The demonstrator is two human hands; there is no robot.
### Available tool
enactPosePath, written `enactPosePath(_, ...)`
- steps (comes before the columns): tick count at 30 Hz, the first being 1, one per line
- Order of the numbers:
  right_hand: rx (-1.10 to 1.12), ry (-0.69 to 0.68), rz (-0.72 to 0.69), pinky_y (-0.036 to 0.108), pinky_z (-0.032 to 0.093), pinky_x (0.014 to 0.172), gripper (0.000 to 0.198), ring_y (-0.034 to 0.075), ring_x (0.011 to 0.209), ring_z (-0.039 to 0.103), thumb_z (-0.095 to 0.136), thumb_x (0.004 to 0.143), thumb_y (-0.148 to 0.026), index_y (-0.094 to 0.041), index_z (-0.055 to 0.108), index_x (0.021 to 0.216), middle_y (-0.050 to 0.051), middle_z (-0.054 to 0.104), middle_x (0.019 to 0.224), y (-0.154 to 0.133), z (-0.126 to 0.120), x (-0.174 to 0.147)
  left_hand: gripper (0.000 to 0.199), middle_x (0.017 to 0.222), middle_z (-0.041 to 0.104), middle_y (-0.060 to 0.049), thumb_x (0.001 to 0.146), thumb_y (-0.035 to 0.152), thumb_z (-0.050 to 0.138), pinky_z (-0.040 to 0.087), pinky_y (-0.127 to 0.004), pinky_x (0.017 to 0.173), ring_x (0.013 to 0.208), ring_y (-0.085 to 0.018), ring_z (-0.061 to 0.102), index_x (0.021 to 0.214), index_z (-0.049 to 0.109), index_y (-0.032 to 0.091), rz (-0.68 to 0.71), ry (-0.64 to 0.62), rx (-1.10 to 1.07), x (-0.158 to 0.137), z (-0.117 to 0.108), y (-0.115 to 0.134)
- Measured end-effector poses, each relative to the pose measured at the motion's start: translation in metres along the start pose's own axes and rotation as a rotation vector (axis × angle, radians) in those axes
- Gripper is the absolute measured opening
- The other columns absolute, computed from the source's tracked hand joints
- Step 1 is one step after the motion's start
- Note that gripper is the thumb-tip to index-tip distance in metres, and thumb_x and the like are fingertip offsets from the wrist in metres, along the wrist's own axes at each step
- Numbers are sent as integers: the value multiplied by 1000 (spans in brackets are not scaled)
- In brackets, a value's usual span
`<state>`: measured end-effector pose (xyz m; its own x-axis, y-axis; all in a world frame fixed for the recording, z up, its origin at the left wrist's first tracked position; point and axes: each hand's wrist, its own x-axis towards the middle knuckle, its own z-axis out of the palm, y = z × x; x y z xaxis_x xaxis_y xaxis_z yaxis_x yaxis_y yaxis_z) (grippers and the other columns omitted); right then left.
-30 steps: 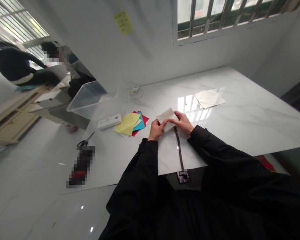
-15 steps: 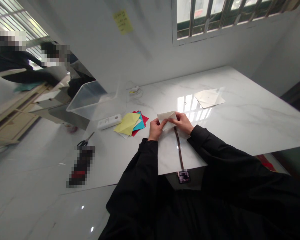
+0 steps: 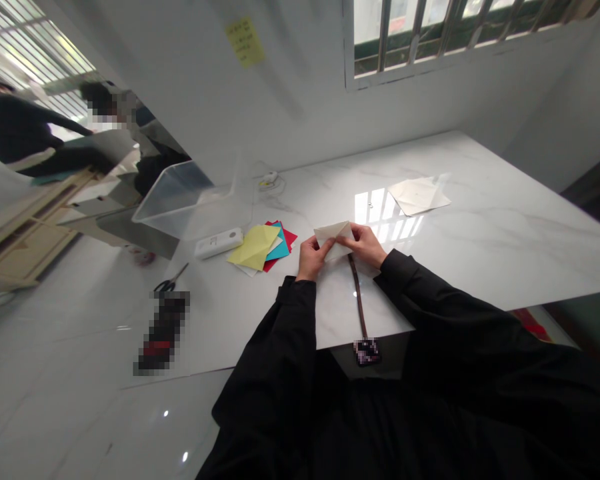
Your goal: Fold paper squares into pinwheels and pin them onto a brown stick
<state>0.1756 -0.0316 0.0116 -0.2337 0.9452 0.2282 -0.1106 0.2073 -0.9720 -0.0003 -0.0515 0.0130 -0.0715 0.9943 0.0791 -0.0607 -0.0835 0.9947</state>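
Cream paper [image 3: 333, 231], folded with a flap along its top, is held above the near part of the white marbled desk [image 3: 480, 247]; the fingers cover its sides and middle, and whether it touches the surface is hard to tell. A brown strap [image 3: 359, 293] passes out of sight beneath it, the strap's near end blurred by pixelation, as is a dark object [image 3: 163, 333] at the left. Both forearms reach forward and converge, wrists bent inward. The left hand [image 3: 310, 260] and right hand [image 3: 369, 248] pinch the paper from either side, the fingers of each clamped on it, thumbs nearly meeting in front. To the left lie one pair of scissors [image 3: 166, 285], one white device [image 3: 219, 244], one clear bin [image 3: 173, 200] and an overlapping pile of coloured sheets [image 3: 255, 247], yellow, blue, red and white, too layered to count. Cream sheets [image 3: 417, 195], number unclear, lie farther right. Two people [image 3: 17, 130] appear at the far left, one cut off by the frame edge.
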Motion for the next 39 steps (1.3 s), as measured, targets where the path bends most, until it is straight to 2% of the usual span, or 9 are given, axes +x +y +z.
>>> enactPosePath(7, -6, 2, -13, 39, 60, 86, 51, 26, 91, 73, 86, 78, -61, -18, 76, 104, 7, 80, 100, 2, -1, 0, 59, 96, 82, -10, 64, 57, 95, 56, -35, 85, 86, -23, 73, 100, 82, 12, -26, -31, -48, 0, 0, 0)
enactPosePath(20, -40, 7, 27, 39, 60, 82, 49, 27, 90, 74, 85, 78, -57, -16, 79, 103, 8, 82, 99, 1, -5, 1, 57, 92, 82, -11, 64, 52, 96, 56, -33, 80, 82, -22, 73, 99, 81, 10, -60, -52, -67, 1, -1, -2)
enactPosePath(27, -10, -3, 20, 42, 61, 90, 48, 28, 96, 75, 90, 74, -52, -17, 80, 105, 9, 83, 105, -1, -6, 1, 53, 90, 82, -10, 64, 50, 95, 55, -33, 80, 80, -21, 72, 97, 82, 11, -60, -58, -78, 1, -1, -2)
enactPosePath(35, -15, 0, 19, 43, 61, 91, 47, 28, 96, 75, 88, 75, -52, -17, 80, 106, 8, 83, 104, -2, -9, 3, 48, 80, 76, -5, 74, 56, 88, 54, -29, 72, 76, -19, 69, 97, 81, 14, -55, -90, -96, 2, -2, -3)
enactPosePath(39, 37, -10, 59, 43, 60, 93, 47, 28, 96, 75, 90, 74, -52, -17, 79, 103, 9, 82, 104, 0, -16, 5, 51, 82, 75, -4, 78, 64, 84, 54, -28, 70, 75, -17, 69, 94, 77, 16, -60, -118, -182, 0, 0, 1)
